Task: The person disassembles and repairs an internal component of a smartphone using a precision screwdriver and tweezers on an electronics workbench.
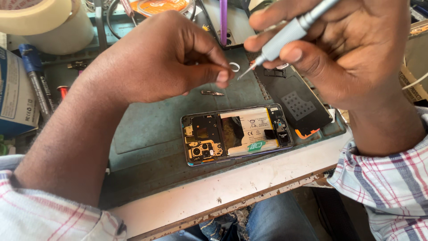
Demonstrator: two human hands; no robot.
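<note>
An opened smartphone (236, 134) lies on a dark green work mat (147, 129), its back off, showing the battery and circuit boards. My right hand (343, 49) grips a slim silver screwdriver (285, 38), tip pointing down-left. My left hand (165, 58) hovers above the mat with thumb and forefinger pinched together right beside the screwdriver's tip; anything between them is too small to see. Both hands are raised above the phone.
The phone's black back cover (298, 102) lies right of the phone. A small white ring (234, 67) and a thin metal piece (212, 93) rest on the mat. Tape rolls (44, 20), a marker (38, 82) and a blue box (13, 93) crowd the left. The white table edge (232, 192) runs along the front.
</note>
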